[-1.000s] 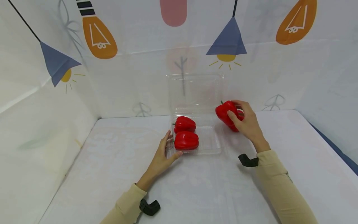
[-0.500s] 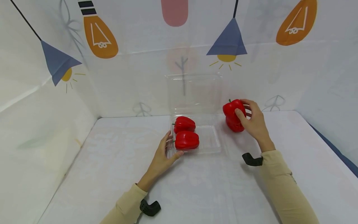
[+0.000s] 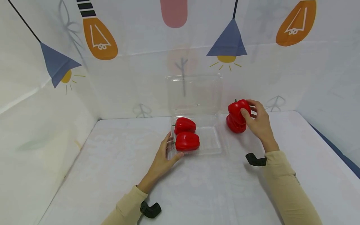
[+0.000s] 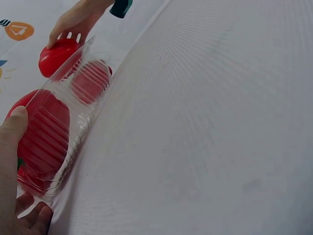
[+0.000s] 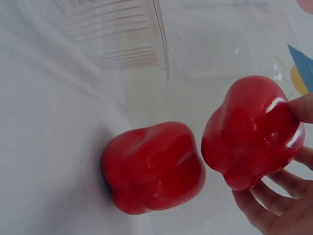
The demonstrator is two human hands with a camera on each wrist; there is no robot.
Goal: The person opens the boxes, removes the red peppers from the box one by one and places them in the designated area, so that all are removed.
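Note:
My right hand (image 3: 260,125) holds a red bell pepper (image 3: 238,110) with a green stem, thumb on the near side and fingers behind it. Just below lies a second red bell pepper (image 5: 151,169), resting on the table right of the clear plastic container (image 3: 211,140). Inside the container's left half, two more bell peppers (image 3: 187,141) lie on their sides, stems to the left. My left hand (image 3: 161,161) holds the container's left end, fingers along the left wall and thumb (image 4: 18,120) at the near rim. Its right half shows bare plastic.
The container's hinged clear lid (image 3: 195,93) stands raised against the printed cloth wall (image 3: 135,78). White cloth covers the table (image 3: 197,190). Black curved wrist mounts (image 3: 151,209) stick out beside both sleeves.
My right hand has moved right with the bell pepper, away from the container, turning it more upright and exposing the pepper beneath. The left hand and container stay nearly still.

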